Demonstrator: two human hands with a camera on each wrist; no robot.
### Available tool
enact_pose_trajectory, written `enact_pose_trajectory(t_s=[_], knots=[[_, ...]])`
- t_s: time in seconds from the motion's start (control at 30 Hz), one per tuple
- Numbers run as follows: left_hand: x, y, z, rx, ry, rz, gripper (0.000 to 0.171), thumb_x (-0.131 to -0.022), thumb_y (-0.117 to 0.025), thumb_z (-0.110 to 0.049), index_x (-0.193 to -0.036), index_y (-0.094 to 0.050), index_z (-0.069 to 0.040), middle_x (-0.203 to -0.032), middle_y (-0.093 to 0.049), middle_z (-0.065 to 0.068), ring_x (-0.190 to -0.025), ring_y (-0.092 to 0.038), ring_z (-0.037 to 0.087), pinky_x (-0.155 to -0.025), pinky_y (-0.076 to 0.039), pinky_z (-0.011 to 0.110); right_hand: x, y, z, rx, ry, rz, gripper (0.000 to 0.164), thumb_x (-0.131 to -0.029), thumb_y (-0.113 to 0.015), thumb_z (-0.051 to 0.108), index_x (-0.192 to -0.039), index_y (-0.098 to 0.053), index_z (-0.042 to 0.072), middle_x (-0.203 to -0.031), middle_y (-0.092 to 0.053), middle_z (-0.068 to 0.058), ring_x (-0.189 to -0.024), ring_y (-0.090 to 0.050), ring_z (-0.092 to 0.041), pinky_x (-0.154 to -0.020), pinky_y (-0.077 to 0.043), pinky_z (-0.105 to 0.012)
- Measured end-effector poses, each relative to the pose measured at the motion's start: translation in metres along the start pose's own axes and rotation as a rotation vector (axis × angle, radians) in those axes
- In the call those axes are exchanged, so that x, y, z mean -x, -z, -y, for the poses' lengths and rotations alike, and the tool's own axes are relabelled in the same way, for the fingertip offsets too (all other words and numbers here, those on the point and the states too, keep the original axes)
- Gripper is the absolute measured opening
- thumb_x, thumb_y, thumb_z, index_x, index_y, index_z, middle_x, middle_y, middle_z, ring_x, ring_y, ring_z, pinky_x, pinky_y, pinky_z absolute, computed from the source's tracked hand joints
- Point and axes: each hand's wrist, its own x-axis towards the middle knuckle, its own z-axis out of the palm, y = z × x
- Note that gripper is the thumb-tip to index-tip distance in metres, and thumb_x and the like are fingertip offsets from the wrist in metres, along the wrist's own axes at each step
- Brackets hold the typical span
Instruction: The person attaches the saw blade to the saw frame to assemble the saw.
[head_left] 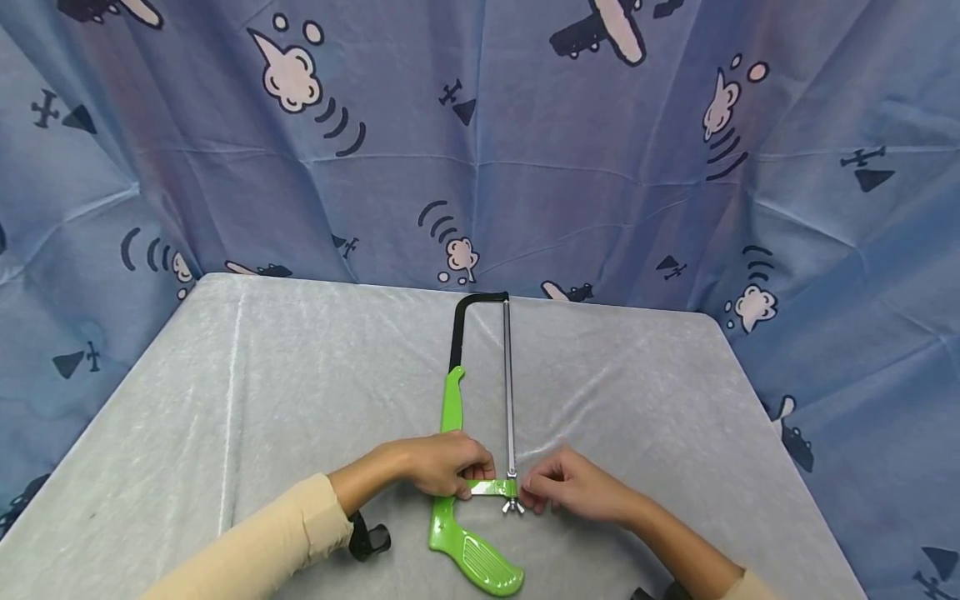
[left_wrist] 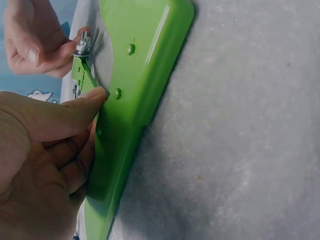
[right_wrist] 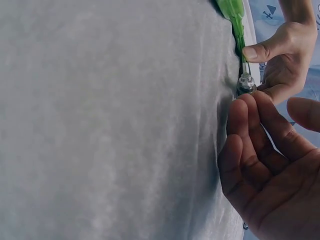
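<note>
A hacksaw [head_left: 487, 565] with a green handle lies on the cloth, its black bowed frame [head_left: 457, 337] pointing away from me. The silver blade [head_left: 509, 392] runs along its right side. My left hand [head_left: 442, 462] pinches the short green crosspiece [head_left: 489, 487] between thumb and fingers. At the crosspiece's right end sits a metal wing nut [head_left: 513, 506]. Just right of that nut is my right hand [head_left: 581, 490], fingers loosely bent. In the right wrist view its thumb stands apart from the fingers [right_wrist: 260, 130]; whether a fingertip touches the nut is hard to tell.
A light grey cloth [head_left: 337, 358] covers the table, with creases in it. Behind and at both sides hangs a blue patterned curtain [head_left: 570, 200]. A black strap mount [head_left: 369, 537] sits at the left wrist.
</note>
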Motion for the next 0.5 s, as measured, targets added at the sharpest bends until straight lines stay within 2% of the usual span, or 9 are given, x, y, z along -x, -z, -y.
enact_pose_trajectory(t_s=[0.17, 0.5], knots=[[0.0002, 0.0003, 0.0000, -0.009, -0.005, -0.003, 0.024, -0.079, -0.075, 0.001, -0.098, -0.066, -0.012, -0.079, -0.054, -0.011, -0.076, -0.050, 0.001, -0.074, -0.043, 0.016, 0.0012, -0.0023, -0.0025, 0.008, -0.025, 0.000, 0.031, -0.099, -0.052, 0.011, -0.081, -0.074, -0.001, -0.080, -0.071, -0.009, -0.070, -0.065, -0.013, -0.060, -0.050, -0.024], [-0.0001, 0.0002, 0.0000, -0.014, -0.008, -0.003, 0.024, -0.079, -0.075, 0.001, -0.098, -0.066, -0.012, -0.079, -0.054, -0.011, -0.076, -0.050, 0.001, -0.074, -0.043, 0.016, 0.0013, -0.0047, -0.0035, 0.001, -0.018, 0.014, 0.031, -0.098, -0.051, 0.009, -0.081, -0.074, -0.001, -0.081, -0.072, -0.010, -0.069, -0.064, -0.012, -0.058, -0.048, -0.021]])
